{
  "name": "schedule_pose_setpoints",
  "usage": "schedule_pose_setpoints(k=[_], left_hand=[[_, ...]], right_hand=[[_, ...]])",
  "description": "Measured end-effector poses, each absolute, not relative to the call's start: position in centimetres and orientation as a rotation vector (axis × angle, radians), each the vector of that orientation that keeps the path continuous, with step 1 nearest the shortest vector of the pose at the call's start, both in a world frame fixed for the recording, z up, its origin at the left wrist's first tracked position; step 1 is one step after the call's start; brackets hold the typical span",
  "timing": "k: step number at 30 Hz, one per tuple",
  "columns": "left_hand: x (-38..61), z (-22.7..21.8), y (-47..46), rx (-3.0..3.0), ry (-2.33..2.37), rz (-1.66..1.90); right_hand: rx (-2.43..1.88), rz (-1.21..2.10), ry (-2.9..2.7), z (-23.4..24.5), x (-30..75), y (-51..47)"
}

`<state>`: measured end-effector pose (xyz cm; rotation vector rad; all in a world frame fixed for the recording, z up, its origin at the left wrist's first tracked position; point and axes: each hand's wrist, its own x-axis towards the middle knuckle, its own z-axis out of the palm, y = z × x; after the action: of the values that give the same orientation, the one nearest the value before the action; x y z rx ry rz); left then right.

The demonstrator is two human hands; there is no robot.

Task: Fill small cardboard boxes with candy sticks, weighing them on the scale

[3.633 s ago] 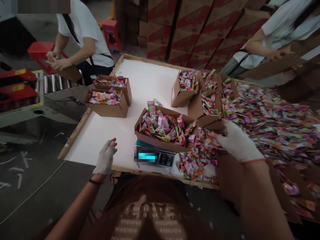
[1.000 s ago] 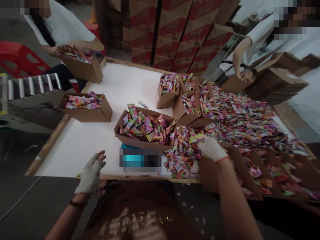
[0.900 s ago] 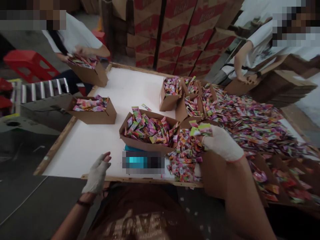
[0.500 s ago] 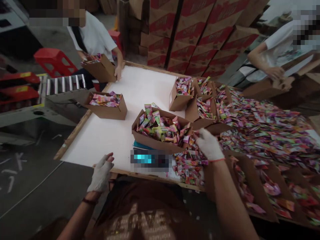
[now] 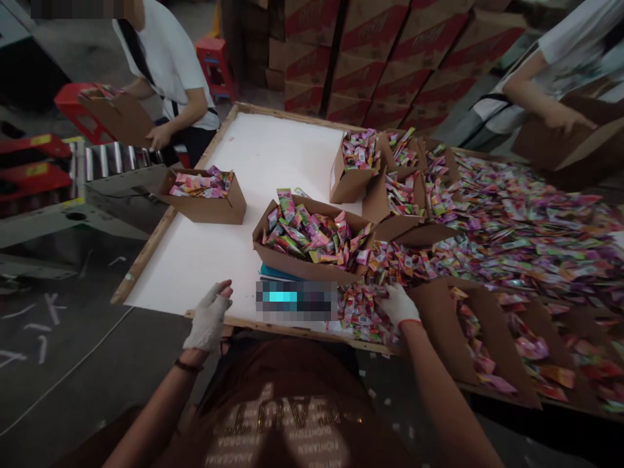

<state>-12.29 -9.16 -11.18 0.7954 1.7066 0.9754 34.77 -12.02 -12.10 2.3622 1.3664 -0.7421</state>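
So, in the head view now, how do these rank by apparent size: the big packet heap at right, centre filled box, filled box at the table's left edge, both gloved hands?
1. Packet heap
2. Centre box
3. Left-edge box
Last, unranked between them: left hand and right hand; the right looks partly hidden.

Grey floor (image 5: pixel 92 390), red stools (image 5: pixel 212 49), stacked cartons (image 5: pixel 363 73), dim light.

From head height, the single view faces forward and steeply down past a brown shirt (image 5: pixel 287 380), with left hand (image 5: pixel 208 317) and right hand (image 5: pixel 398 304) near, the bench (image 5: pixel 190 270) mid-view and stacked cartons (image 5: pixel 377 81) behind.
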Motion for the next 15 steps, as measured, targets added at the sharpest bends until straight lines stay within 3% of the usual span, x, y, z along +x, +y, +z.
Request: schedule_pose_setpoints(k=[6, 15], left_hand=[[-12.1, -11.5, -8.9, 0.785, 1.694, 0.948], [-11.8, -9.7, -6.9, 0.759, 1.646, 1.016]], right_hand=[[2.350, -0.711, 1.309, -9.0, 35.8, -10.5], [2.284, -0.719, 1.374, -8.6, 35.8, -9.7]])
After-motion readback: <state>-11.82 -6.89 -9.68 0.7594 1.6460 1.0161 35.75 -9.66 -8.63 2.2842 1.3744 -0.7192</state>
